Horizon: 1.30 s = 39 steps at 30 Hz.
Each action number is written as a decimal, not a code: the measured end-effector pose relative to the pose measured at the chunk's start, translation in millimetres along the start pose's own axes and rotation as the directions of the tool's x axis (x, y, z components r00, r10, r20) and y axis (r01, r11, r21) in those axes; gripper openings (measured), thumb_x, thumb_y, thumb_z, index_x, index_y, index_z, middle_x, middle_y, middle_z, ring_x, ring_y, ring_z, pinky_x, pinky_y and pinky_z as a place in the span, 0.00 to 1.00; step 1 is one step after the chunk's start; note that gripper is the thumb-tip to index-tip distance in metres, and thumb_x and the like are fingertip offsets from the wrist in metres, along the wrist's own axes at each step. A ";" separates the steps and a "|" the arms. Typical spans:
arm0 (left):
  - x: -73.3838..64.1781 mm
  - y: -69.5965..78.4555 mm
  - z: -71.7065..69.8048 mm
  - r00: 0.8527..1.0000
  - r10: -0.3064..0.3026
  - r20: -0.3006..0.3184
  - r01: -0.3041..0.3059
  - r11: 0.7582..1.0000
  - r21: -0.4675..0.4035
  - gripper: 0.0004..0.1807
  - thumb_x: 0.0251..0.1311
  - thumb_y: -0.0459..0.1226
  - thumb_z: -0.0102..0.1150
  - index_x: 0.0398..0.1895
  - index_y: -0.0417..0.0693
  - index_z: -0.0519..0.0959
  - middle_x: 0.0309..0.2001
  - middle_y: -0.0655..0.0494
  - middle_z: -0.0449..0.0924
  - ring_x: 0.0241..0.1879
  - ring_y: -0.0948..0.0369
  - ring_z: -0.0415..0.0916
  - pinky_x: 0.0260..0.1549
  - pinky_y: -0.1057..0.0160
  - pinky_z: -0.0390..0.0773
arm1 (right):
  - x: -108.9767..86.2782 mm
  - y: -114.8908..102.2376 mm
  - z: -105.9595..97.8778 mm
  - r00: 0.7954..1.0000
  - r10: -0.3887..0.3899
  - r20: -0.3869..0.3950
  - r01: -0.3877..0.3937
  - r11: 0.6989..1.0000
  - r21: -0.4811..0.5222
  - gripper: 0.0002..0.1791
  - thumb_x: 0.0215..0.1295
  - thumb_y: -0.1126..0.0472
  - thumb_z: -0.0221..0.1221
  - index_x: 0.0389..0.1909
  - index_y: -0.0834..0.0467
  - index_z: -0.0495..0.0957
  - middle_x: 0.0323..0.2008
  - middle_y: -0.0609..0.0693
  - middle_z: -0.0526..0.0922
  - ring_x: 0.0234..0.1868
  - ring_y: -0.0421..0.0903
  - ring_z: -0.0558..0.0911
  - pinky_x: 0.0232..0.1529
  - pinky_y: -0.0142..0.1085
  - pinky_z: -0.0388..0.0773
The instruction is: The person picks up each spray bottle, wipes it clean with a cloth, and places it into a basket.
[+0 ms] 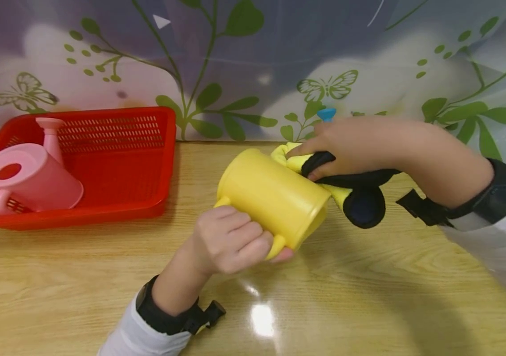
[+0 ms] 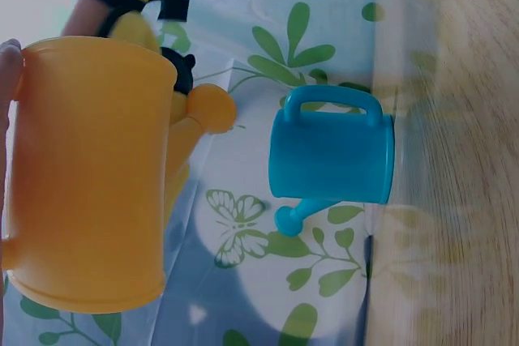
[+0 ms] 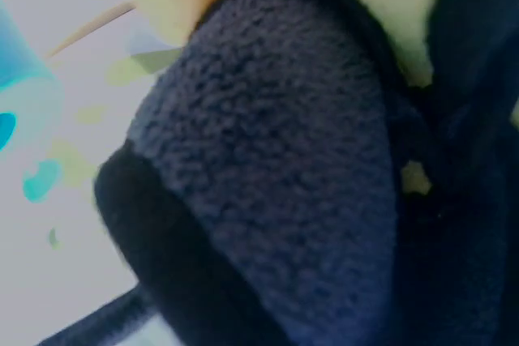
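In the head view my left hand (image 1: pixel 232 241) grips the handle of a yellow watering can (image 1: pixel 275 195), its fingers curled round it. The can is tilted, its rim facing lower right. My right hand (image 1: pixel 346 146) holds a soft yellow and black fleecy cloth (image 1: pixel 364 206) against the far side of the can. Up close in the right wrist view, the dark fleece (image 3: pixel 284 143) with black edging fills most of the picture. The can's spout head (image 2: pixel 212 108) shows beside the cloth in the left wrist view.
A blue watering can (image 2: pixel 332 155) stands by the patterned backdrop; only its spout head (image 1: pixel 326 114) shows past my right hand in the head view. At left, a red basket (image 1: pixel 115 210) holds a pink watering can (image 1: pixel 41 180). Everything is on a wooden table (image 1: pixel 79 287).
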State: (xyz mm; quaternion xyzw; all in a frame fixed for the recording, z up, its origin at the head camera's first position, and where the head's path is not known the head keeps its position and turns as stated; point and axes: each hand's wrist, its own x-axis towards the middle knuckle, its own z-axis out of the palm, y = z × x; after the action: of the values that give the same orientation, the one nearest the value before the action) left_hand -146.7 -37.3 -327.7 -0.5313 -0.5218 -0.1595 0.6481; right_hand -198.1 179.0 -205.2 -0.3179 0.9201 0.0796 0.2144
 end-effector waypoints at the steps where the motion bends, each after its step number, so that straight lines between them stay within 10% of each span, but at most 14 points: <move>1: -0.1 0.1 0.0 1.000 -0.003 -0.001 0.003 1.000 -0.005 0.20 0.56 0.47 0.64 0.16 0.50 0.68 0.13 0.63 0.63 0.12 0.69 0.57 0.12 0.75 0.59 | -3.2 -0.6 4.0 1.000 0.026 -0.010 -0.026 0.999 -0.027 0.32 0.63 0.36 0.56 0.68 0.35 0.65 0.53 0.55 0.76 0.39 0.51 0.79 0.36 0.45 0.77; 8: -1.5 0.5 1.6 1.000 0.000 -0.014 0.000 1.000 -0.005 0.19 0.56 0.47 0.64 0.16 0.50 0.69 0.13 0.63 0.62 0.12 0.69 0.57 0.12 0.74 0.60 | -20.2 0.2 26.2 0.984 0.120 -0.130 -0.137 0.982 -0.133 0.32 0.60 0.38 0.59 0.67 0.33 0.66 0.66 0.70 0.66 0.39 0.59 0.84 0.27 0.48 0.78; 21: -4.6 -0.9 1.7 1.000 -0.001 -0.012 0.001 1.000 -0.008 0.19 0.56 0.47 0.65 0.16 0.50 0.69 0.13 0.63 0.61 0.12 0.69 0.57 0.12 0.74 0.60 | -29.7 15.9 37.9 0.960 0.259 -0.104 -0.275 0.943 -0.190 0.35 0.56 0.38 0.63 0.66 0.34 0.67 0.53 0.64 0.74 0.33 0.54 0.81 0.21 0.46 0.73; 26: -4.8 -1.0 2.2 1.000 0.003 -0.017 -0.003 1.000 -0.011 0.19 0.56 0.47 0.65 0.16 0.50 0.69 0.12 0.63 0.61 0.12 0.69 0.57 0.12 0.74 0.59 | -32.0 17.9 40.2 0.961 0.242 -0.136 -0.266 0.943 -0.198 0.34 0.54 0.39 0.64 0.64 0.34 0.69 0.40 0.56 0.74 0.25 0.48 0.75 0.19 0.45 0.72; 39: -4.4 -1.5 2.4 0.999 0.004 -0.045 -0.004 1.000 0.000 0.20 0.56 0.46 0.65 0.15 0.50 0.69 0.12 0.63 0.60 0.12 0.69 0.56 0.12 0.74 0.58 | -25.6 6.5 40.7 0.973 0.122 -0.198 -0.164 0.964 -0.211 0.32 0.53 0.38 0.64 0.61 0.35 0.73 0.57 0.66 0.76 0.21 0.50 0.77 0.18 0.45 0.73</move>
State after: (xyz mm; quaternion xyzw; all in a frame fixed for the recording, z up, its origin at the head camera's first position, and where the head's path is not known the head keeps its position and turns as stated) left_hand -150.8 -37.3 -330.9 -0.5285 -0.5061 -0.1703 0.6600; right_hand -170.2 209.7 -230.2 -0.2785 0.9415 0.1697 0.0849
